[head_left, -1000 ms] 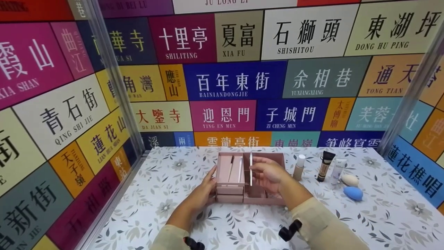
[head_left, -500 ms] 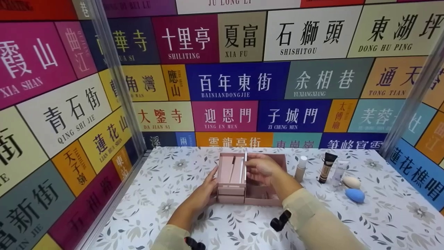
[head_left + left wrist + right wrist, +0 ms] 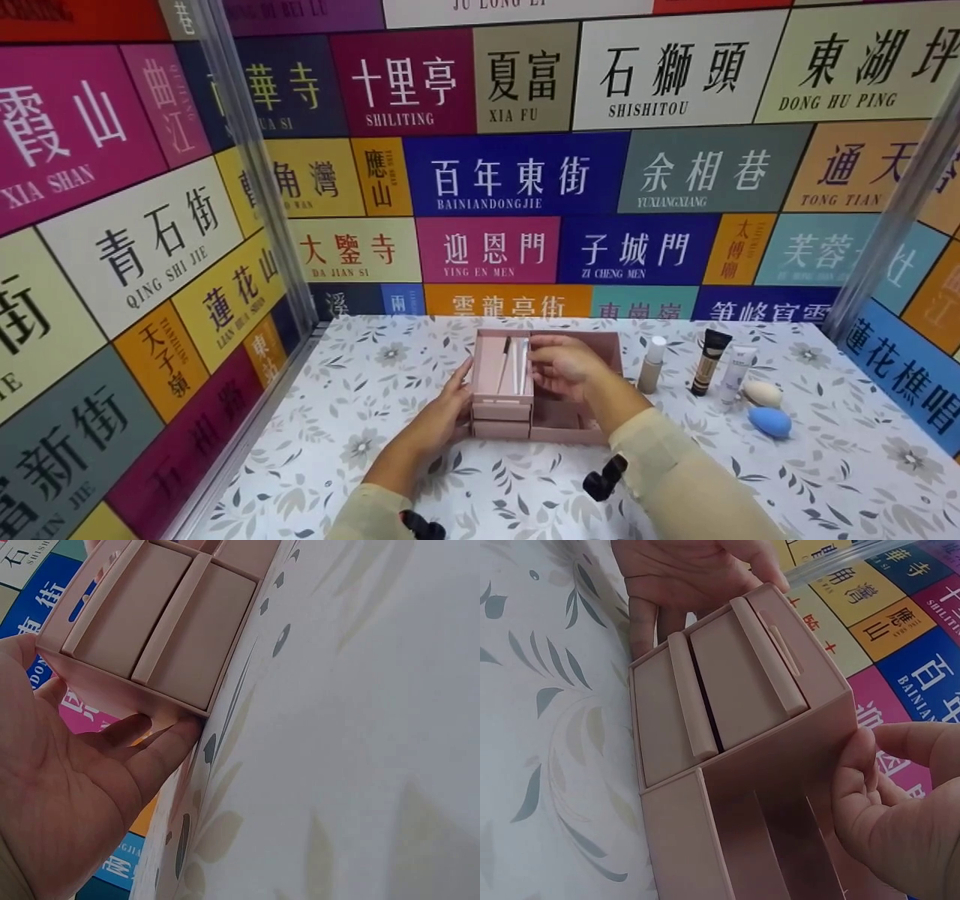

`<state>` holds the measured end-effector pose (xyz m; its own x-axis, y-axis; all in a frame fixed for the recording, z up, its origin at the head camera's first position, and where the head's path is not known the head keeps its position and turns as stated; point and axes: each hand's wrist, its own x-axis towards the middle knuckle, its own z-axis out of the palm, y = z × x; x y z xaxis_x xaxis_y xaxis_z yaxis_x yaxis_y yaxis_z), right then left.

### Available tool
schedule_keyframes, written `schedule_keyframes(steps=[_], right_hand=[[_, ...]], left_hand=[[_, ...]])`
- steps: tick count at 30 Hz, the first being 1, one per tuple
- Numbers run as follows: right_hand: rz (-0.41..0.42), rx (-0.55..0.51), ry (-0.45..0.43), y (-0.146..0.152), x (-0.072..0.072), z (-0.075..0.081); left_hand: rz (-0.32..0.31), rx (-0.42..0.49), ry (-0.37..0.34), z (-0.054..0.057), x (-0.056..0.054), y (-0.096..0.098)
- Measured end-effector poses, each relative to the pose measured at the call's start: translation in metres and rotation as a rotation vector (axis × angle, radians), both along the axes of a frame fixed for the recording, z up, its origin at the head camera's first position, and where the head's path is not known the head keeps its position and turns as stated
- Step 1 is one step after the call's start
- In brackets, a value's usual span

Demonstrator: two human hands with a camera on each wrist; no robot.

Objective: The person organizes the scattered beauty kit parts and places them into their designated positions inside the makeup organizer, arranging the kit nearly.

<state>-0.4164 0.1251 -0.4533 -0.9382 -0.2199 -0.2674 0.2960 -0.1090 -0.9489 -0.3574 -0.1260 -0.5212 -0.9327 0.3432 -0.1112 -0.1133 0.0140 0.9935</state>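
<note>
A pink desktop organizer has two stacked drawers on its left and open compartments on its right. In its shallow top lie a thin dark-tipped brush and slim white sticks. My left hand rests against the organizer's left side; in the left wrist view, the thumb is near the upper corner and the fingers reach the lower edge. At the right rim of the top, my right hand has its fingertips bent by the white sticks. The right wrist view shows the thumb at the rim, with nothing visible in the hand.
Right of the organizer stand a capped beige bottle, a black-and-tan tube and a pale tube. A cream sponge and a blue sponge lie beside them. A leaf-patterned cloth covers the table; sign-printed walls enclose it.
My right hand has moved left to the drawer side, and the flat white piece it held upright now lies in the top beside the brush. My left hand has stayed in place.
</note>
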Motion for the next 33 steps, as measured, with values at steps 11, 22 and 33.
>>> schedule_keyframes(steps=[11,22,33], right_hand=[[-0.001,-0.026,0.0,0.006,0.002,-0.002],[-0.023,-0.031,0.048,0.026,0.022,-0.001],[0.008,-0.05,0.102,0.059,0.052,-0.009]], left_hand=[[-0.027,-0.031,0.044,-0.001,-0.002,-0.003],[-0.005,-0.057,0.018,0.002,-0.001,-0.002],[-0.032,-0.048,0.047,0.001,0.001,-0.004]])
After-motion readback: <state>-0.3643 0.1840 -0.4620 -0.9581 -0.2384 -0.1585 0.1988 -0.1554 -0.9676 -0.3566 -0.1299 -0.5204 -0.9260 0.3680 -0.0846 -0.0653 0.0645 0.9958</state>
